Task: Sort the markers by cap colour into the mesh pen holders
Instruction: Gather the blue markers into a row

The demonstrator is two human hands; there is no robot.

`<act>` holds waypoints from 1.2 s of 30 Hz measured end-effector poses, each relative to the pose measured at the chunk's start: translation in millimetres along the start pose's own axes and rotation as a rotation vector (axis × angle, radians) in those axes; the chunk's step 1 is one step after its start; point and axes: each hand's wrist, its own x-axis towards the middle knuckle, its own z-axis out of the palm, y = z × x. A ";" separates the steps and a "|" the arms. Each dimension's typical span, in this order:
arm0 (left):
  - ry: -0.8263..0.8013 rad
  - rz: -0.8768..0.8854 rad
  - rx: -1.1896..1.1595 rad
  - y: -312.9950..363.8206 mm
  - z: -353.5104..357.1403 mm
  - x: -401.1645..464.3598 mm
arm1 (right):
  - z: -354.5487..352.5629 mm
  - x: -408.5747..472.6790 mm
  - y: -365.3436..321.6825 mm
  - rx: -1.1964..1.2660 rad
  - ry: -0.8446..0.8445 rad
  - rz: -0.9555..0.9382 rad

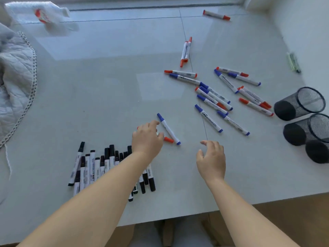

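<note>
Left hand (148, 137) curled on a red marker (168, 139) to lift it from the bench (106, 97), right hand (211, 157) loose, holding nothing.

Counter (106, 86): pale grey, glossy, crossed by thin seams.
Light: daylight is reflected in a bright band at the far edge.
Wall (306, 32): white, at right.
Floor (293, 220): brown, below the near edge.

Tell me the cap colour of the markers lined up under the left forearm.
Black, seen in the head view: the row of markers all carry black caps.
</note>
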 end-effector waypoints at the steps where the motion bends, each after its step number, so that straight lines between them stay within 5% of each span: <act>1: -0.017 -0.006 0.004 6.7 1.3 7.2 | -5.9 9.2 5.0 0.004 0.004 -0.005; 11: -0.069 -0.205 0.071 54.7 37.9 47.5 | -37.3 103.1 40.8 -0.104 0.088 -0.069; 22: 0.034 -0.340 -0.083 136.4 89.7 62.0 | -44.9 139.9 93.4 -0.125 -0.099 -0.116; 27: 0.083 -0.373 -0.025 156.3 104.9 71.6 | -63.0 161.1 89.9 0.053 -0.042 -0.177; 36: 0.175 -0.348 -0.157 142.5 100.0 74.0 | -61.6 230.3 51.7 -0.122 -0.091 -0.373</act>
